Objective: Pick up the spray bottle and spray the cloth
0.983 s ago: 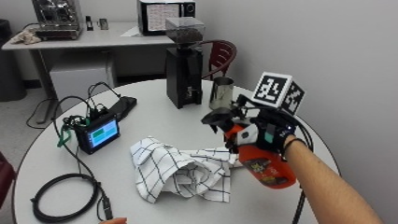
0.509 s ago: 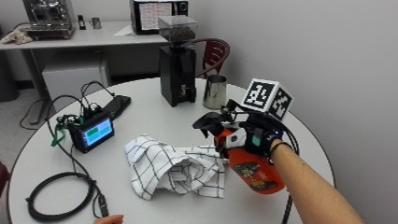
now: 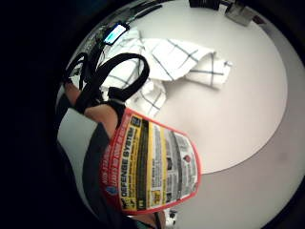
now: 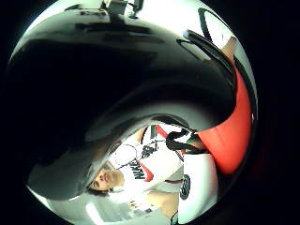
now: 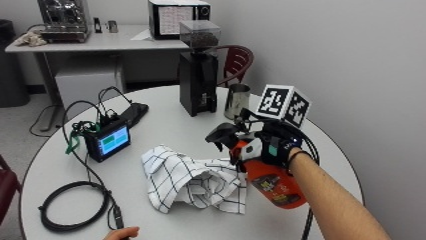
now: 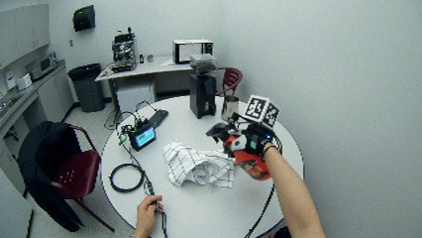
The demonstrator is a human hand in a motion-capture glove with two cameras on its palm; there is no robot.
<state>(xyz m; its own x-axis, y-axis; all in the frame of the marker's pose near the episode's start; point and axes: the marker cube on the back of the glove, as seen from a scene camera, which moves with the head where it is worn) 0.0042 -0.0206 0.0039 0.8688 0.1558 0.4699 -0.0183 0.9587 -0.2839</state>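
Where the forearm reaches in from the near edge, the gloved right hand is seen wrapped around the neck of the orange spray bottle, fingers curled on it below the black nozzle head. The bottle is held off the round white worktop, tilted, nozzle turned toward the cloth. In the little-finger palm view the bottle's red and yellow label is pressed close to the palm.

Bare left hand noted at the near rim of the worktop, resting at a black cable; finger state cannot be told.

White checked cloth lies crumpled on the worktop just beside the bottle, on the nozzle side. Whether bottle and cloth touch cannot be told.

Coiled black cable lies near the left edge. Beyond the cloth, a small monitor with a lit screen stands upright, wires attached.

Farther back, a steel cup stands beside a black coffee grinder.
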